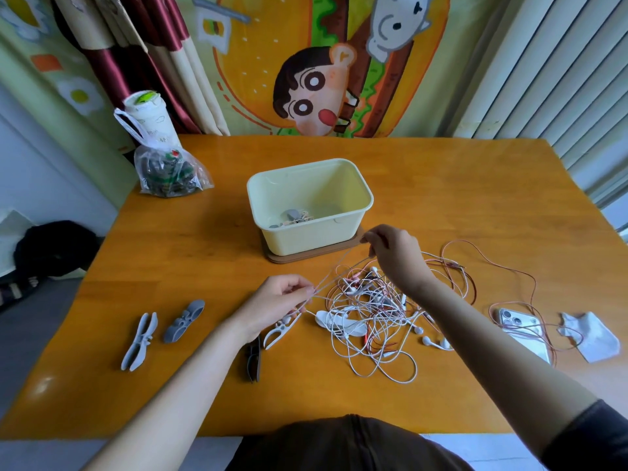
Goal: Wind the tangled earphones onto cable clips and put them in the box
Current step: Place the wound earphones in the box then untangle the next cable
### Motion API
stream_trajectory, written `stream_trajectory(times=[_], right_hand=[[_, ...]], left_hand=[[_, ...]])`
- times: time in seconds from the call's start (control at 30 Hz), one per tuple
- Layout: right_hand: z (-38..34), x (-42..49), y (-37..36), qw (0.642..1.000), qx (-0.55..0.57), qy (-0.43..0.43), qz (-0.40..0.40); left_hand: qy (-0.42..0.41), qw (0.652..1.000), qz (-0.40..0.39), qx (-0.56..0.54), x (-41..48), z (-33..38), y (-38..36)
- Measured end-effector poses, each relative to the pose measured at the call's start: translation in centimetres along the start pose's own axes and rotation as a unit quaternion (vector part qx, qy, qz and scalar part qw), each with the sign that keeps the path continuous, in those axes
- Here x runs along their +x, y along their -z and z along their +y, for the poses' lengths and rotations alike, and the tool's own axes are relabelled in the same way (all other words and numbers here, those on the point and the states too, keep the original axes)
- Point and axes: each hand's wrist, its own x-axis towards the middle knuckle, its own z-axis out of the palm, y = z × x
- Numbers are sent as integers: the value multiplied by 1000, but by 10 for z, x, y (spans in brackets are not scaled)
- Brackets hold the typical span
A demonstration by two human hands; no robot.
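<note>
A tangle of white and red earphones (370, 321) lies on the wooden table (210, 253) in front of a pale yellow box (282, 195) that holds wound earphones at its bottom. My left hand (278, 302) pinches a white cable together with a white cable clip (280, 329). My right hand (396, 254) pinches the same cable higher up, pulling it taut between both hands above the tangle. Two grey clips (139, 341) (183, 321) lie at the left, a dark clip (254, 360) sits under my left wrist, and another white clip (339, 322) lies under the cables.
A phone (520, 329) and a crumpled white wrapper (591, 336) lie at the right among red cable loops. A plastic bag of clips (168, 173) and a white cup (149, 117) stand at the back left. The box rests on a brown mat (272, 258).
</note>
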Motion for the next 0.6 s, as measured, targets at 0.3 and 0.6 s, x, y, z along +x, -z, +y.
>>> stream_trajectory(times=[0.3, 0.6], right_hand=[[20, 0, 4, 997, -36, -67, 9], [-19, -34, -14, 995, -12, 9, -99]], left_hand=[[-14, 1000, 27, 0, 1, 2, -2], [-32, 996, 67, -40, 2, 10, -8]])
